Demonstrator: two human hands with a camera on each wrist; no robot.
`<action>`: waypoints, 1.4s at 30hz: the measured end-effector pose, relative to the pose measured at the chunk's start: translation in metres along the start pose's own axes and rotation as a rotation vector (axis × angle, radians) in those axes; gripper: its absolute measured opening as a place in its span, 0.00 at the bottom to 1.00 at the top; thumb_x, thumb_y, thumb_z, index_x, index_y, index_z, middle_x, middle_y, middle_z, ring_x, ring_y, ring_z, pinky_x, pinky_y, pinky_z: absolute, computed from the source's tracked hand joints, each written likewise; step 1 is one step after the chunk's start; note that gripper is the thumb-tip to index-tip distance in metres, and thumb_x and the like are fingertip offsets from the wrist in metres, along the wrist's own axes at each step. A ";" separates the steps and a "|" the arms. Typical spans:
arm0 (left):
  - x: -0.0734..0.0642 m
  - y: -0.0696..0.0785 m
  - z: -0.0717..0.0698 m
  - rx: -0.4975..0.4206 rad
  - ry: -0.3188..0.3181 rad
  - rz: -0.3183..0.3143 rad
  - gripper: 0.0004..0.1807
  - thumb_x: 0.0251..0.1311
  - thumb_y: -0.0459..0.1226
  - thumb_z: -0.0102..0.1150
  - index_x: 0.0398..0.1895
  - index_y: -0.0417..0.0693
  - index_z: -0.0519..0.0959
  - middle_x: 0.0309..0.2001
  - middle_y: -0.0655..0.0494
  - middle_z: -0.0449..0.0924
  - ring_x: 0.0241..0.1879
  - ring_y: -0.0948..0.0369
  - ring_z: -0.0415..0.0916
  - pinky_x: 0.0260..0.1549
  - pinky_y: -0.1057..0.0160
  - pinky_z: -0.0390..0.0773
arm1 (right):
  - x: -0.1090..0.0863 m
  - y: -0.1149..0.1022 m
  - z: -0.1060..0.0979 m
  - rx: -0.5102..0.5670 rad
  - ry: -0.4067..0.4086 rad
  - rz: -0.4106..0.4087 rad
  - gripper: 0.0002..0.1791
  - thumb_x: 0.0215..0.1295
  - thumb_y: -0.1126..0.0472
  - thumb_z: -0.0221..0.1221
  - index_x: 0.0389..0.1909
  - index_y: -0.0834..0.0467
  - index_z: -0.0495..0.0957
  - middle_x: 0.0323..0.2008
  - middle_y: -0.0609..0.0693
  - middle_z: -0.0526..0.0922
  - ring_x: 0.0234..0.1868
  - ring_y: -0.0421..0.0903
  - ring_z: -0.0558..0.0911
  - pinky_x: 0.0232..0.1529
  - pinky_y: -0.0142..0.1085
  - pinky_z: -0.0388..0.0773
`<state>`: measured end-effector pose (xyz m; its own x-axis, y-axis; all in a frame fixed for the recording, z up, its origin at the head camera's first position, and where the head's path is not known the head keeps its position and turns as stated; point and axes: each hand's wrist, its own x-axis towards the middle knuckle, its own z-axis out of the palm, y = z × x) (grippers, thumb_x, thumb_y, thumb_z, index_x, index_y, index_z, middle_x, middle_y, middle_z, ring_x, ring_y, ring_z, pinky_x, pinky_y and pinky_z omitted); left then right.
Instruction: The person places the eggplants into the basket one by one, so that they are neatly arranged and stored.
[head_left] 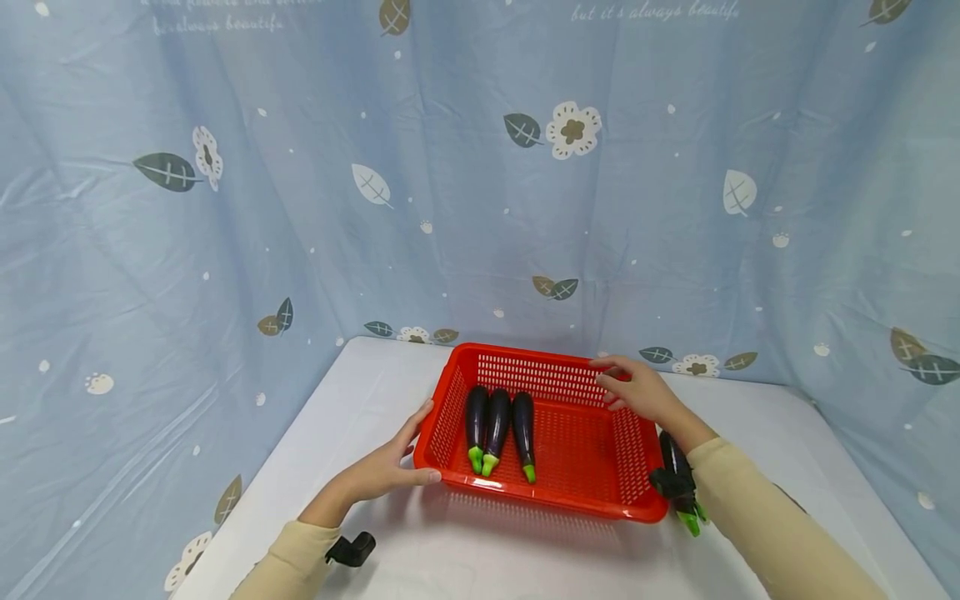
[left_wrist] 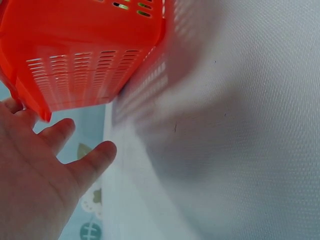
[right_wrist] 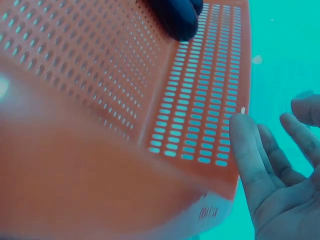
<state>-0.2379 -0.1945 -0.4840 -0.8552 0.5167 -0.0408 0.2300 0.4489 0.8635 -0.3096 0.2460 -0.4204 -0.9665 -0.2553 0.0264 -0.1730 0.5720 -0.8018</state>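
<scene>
A red plastic basket [head_left: 577, 450] with slotted walls stands on the table. Three dark purple eggplants, among them the rightmost eggplant [head_left: 522, 425], lie side by side in its left half, green stems toward me. My left hand [head_left: 382, 471] is at the basket's left end, fingers spread, some reaching the rim; the left wrist view shows the palm [left_wrist: 35, 175] apart from the wall. Over the back right corner is my right hand [head_left: 637, 390], its fingers loosely bent and holding nothing. In the right wrist view a fingertip [right_wrist: 242, 125] comes close to or touches the rim.
Right of the basket more eggplants [head_left: 675, 454] lie on the table, partly hidden by my right wrist and its black camera [head_left: 670, 483]. The white tabletop [head_left: 360, 375] ends at a blue patterned curtain [head_left: 465, 208] behind and at the sides.
</scene>
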 end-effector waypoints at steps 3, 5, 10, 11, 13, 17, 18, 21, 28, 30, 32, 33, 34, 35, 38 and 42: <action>0.000 0.000 0.000 -0.001 -0.003 -0.013 0.60 0.60 0.50 0.70 0.84 0.58 0.36 0.83 0.55 0.33 0.80 0.45 0.41 0.70 0.37 0.60 | -0.003 0.004 -0.004 -0.007 0.008 0.007 0.23 0.77 0.58 0.56 0.68 0.63 0.72 0.54 0.67 0.78 0.38 0.59 0.85 0.40 0.50 0.87; 0.000 0.000 0.000 -0.001 -0.001 -0.014 0.60 0.60 0.50 0.70 0.84 0.58 0.37 0.83 0.55 0.34 0.80 0.45 0.42 0.70 0.37 0.60 | -0.006 0.006 -0.007 -0.009 0.013 0.017 0.23 0.78 0.58 0.55 0.68 0.63 0.72 0.54 0.68 0.78 0.38 0.58 0.85 0.41 0.51 0.87; 0.000 0.000 0.000 0.000 -0.002 -0.009 0.60 0.60 0.50 0.70 0.84 0.58 0.36 0.83 0.54 0.34 0.79 0.44 0.43 0.70 0.36 0.61 | -0.011 0.011 -0.013 0.031 0.027 0.047 0.24 0.78 0.56 0.55 0.69 0.62 0.71 0.56 0.71 0.76 0.40 0.57 0.85 0.41 0.49 0.87; 0.000 0.000 0.000 0.000 -0.003 -0.008 0.60 0.60 0.50 0.70 0.84 0.57 0.36 0.83 0.54 0.34 0.79 0.44 0.43 0.69 0.36 0.61 | -0.012 0.012 -0.015 0.040 0.031 0.050 0.24 0.78 0.57 0.55 0.69 0.63 0.71 0.56 0.71 0.76 0.40 0.57 0.85 0.41 0.48 0.87; 0.000 0.000 0.000 -0.003 -0.007 -0.017 0.60 0.60 0.50 0.70 0.84 0.58 0.36 0.83 0.56 0.34 0.80 0.45 0.42 0.70 0.37 0.61 | -0.014 0.015 -0.017 0.057 0.039 0.052 0.24 0.78 0.58 0.55 0.69 0.64 0.70 0.56 0.71 0.76 0.39 0.57 0.85 0.39 0.46 0.88; 0.000 0.001 0.000 -0.010 -0.008 -0.026 0.61 0.59 0.50 0.70 0.84 0.60 0.36 0.83 0.58 0.34 0.80 0.47 0.42 0.71 0.39 0.61 | -0.018 0.020 -0.021 0.051 0.067 0.067 0.24 0.77 0.58 0.55 0.69 0.64 0.71 0.55 0.71 0.77 0.39 0.57 0.86 0.37 0.43 0.88; 0.000 0.001 0.000 -0.013 -0.008 -0.029 0.61 0.59 0.50 0.70 0.84 0.60 0.36 0.83 0.59 0.34 0.80 0.48 0.42 0.71 0.39 0.60 | -0.018 0.020 -0.021 0.048 0.073 0.070 0.24 0.77 0.57 0.55 0.68 0.64 0.71 0.55 0.71 0.77 0.39 0.57 0.86 0.37 0.43 0.88; -0.001 0.001 0.000 -0.014 -0.006 -0.021 0.61 0.59 0.50 0.70 0.84 0.60 0.36 0.83 0.59 0.34 0.80 0.48 0.42 0.71 0.39 0.60 | -0.020 0.022 -0.024 0.035 0.090 0.084 0.24 0.78 0.57 0.54 0.68 0.63 0.71 0.55 0.71 0.78 0.38 0.56 0.85 0.37 0.43 0.88; 0.000 0.001 0.001 -0.015 -0.003 -0.023 0.61 0.59 0.50 0.70 0.84 0.61 0.36 0.83 0.59 0.34 0.80 0.48 0.42 0.71 0.39 0.60 | -0.023 0.029 -0.027 0.004 0.123 0.092 0.24 0.78 0.55 0.53 0.68 0.63 0.72 0.52 0.67 0.80 0.36 0.51 0.82 0.36 0.42 0.87; 0.000 0.001 0.000 -0.013 -0.002 -0.027 0.61 0.59 0.50 0.70 0.84 0.61 0.36 0.83 0.59 0.34 0.80 0.48 0.42 0.71 0.39 0.60 | -0.025 0.031 -0.028 0.003 0.128 0.091 0.24 0.78 0.55 0.53 0.68 0.63 0.72 0.51 0.66 0.80 0.36 0.51 0.83 0.36 0.43 0.88; 0.000 0.001 0.000 -0.012 -0.002 -0.030 0.61 0.59 0.51 0.70 0.84 0.61 0.36 0.83 0.59 0.34 0.80 0.48 0.42 0.71 0.39 0.60 | -0.028 0.033 -0.030 -0.003 0.134 0.089 0.25 0.78 0.54 0.53 0.68 0.63 0.72 0.50 0.65 0.81 0.36 0.50 0.83 0.35 0.43 0.88; 0.000 0.001 0.000 -0.011 -0.002 -0.030 0.61 0.59 0.51 0.70 0.84 0.61 0.36 0.83 0.59 0.34 0.80 0.48 0.42 0.71 0.39 0.60 | -0.029 0.034 -0.031 -0.009 0.137 0.088 0.25 0.78 0.54 0.53 0.68 0.63 0.72 0.50 0.65 0.82 0.36 0.50 0.83 0.35 0.42 0.87; 0.000 0.001 0.000 -0.011 -0.002 -0.031 0.61 0.59 0.51 0.70 0.84 0.61 0.36 0.83 0.59 0.34 0.80 0.48 0.42 0.71 0.39 0.60 | -0.030 0.035 -0.031 -0.013 0.142 0.090 0.25 0.78 0.53 0.54 0.68 0.62 0.72 0.50 0.65 0.82 0.36 0.50 0.83 0.35 0.42 0.87; 0.000 0.001 0.000 -0.012 -0.003 -0.031 0.61 0.59 0.51 0.70 0.84 0.61 0.36 0.83 0.59 0.34 0.80 0.48 0.42 0.71 0.39 0.60 | -0.031 0.036 -0.033 -0.016 0.144 0.088 0.25 0.78 0.53 0.53 0.68 0.62 0.72 0.50 0.65 0.82 0.36 0.50 0.83 0.34 0.41 0.87; 0.000 0.000 0.000 -0.011 -0.004 -0.030 0.61 0.59 0.51 0.70 0.84 0.61 0.36 0.83 0.59 0.34 0.80 0.48 0.41 0.71 0.39 0.60 | -0.035 0.038 -0.036 -0.040 0.153 0.089 0.25 0.79 0.52 0.53 0.68 0.61 0.72 0.51 0.66 0.82 0.37 0.50 0.82 0.34 0.39 0.86; 0.000 -0.001 0.001 -0.011 -0.003 -0.028 0.60 0.59 0.51 0.70 0.84 0.61 0.36 0.83 0.59 0.34 0.80 0.48 0.41 0.71 0.40 0.60 | -0.038 0.041 -0.039 -0.065 0.160 0.089 0.25 0.79 0.52 0.52 0.69 0.62 0.72 0.53 0.68 0.81 0.37 0.51 0.82 0.33 0.38 0.86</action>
<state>-0.2380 -0.1942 -0.4850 -0.8596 0.5066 -0.0665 0.2012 0.4552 0.8674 -0.2872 0.3100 -0.4312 -0.9954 -0.0775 0.0557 -0.0924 0.6369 -0.7654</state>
